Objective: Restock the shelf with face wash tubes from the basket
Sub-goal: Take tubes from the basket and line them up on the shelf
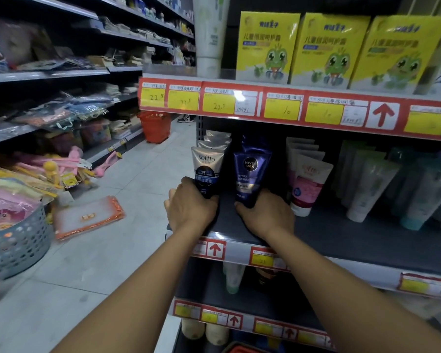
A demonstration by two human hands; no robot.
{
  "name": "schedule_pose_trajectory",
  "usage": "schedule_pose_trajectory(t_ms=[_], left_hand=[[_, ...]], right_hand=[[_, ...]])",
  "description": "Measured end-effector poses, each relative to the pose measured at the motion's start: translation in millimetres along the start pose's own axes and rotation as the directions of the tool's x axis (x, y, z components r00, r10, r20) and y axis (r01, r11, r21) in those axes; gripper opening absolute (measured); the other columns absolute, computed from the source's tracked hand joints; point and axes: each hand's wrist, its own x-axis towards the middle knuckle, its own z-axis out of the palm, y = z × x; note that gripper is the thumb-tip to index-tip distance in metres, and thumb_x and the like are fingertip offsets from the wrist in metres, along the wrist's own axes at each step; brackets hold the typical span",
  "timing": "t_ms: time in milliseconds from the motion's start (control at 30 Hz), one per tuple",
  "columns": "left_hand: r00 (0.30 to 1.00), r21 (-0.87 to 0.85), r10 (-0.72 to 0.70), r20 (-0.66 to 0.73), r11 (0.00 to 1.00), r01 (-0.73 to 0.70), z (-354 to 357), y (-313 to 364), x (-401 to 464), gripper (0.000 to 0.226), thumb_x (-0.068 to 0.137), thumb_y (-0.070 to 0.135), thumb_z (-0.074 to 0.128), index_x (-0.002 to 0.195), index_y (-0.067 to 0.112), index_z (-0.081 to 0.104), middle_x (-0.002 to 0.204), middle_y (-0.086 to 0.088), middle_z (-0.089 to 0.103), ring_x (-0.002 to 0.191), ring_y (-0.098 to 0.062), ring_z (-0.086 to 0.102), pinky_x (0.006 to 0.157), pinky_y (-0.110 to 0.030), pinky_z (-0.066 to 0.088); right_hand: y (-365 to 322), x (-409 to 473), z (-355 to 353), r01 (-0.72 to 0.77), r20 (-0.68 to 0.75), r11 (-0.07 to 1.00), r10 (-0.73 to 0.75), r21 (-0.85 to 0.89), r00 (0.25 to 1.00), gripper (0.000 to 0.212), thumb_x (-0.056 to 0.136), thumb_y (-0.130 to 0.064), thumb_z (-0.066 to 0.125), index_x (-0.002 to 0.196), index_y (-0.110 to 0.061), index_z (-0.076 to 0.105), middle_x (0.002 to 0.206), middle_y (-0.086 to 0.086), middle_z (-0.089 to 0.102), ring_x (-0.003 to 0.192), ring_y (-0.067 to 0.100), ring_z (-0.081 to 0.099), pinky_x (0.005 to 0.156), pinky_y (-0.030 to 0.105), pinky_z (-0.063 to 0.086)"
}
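On the dark middle shelf [341,235], my left hand [191,207] grips the base of a silver-and-blue Softto face wash tube [207,165] standing upright at the front of a row of like tubes. My right hand [267,215] grips the base of a dark blue Nivea Men tube [251,169], upright, with another blue tube behind it. A white-and-pink tube [307,184] stands just right of my right hand. At the bottom edge a red basket rim [242,349] barely shows.
Pale green and white tubes [372,189] fill the shelf's right side. Yellow frog-print boxes [329,49] sit on the shelf above. A red basket [155,127] stands down the aisle. A grey perforated bin [18,240] and an orange-edged packet [89,217] lie at left.
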Motion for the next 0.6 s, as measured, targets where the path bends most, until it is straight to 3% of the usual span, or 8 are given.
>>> schedule_pose_trajectory(t_ms=[167, 600], left_hand=[[0.999, 0.022, 0.039, -0.003, 0.999, -0.039, 1.8, -2.4, -1.0, 0.052, 0.081, 0.055, 0.073, 0.115, 0.019, 0.057, 0.111, -0.004, 0.069, 0.115, -0.030, 0.054, 0.090, -0.040, 0.039], [0.999, 0.026, 0.048, 0.000, 0.999, -0.048, 2.1, -2.5, -1.2, 0.055, 0.082, 0.057, 0.076, 0.118, 0.020, 0.056, 0.113, -0.005, 0.069, 0.116, -0.030, 0.053, 0.089, -0.040, 0.038]], right_hand=[[-0.6, -4.5, -1.8, -0.038, -0.004, 0.999, 0.038, 0.031, 0.999, 0.051, 0.085, -0.060, 0.062, 0.110, -0.015, 0.059, 0.103, 0.004, 0.068, 0.090, 0.025, 0.066, 0.071, 0.035, 0.056], [-2.9, -7.6, -2.9, -0.049, -0.027, 0.999, 0.049, 0.017, 0.998, 0.052, 0.087, -0.059, 0.064, 0.109, -0.012, 0.059, 0.103, 0.007, 0.068, 0.091, 0.028, 0.066, 0.069, 0.035, 0.055]])
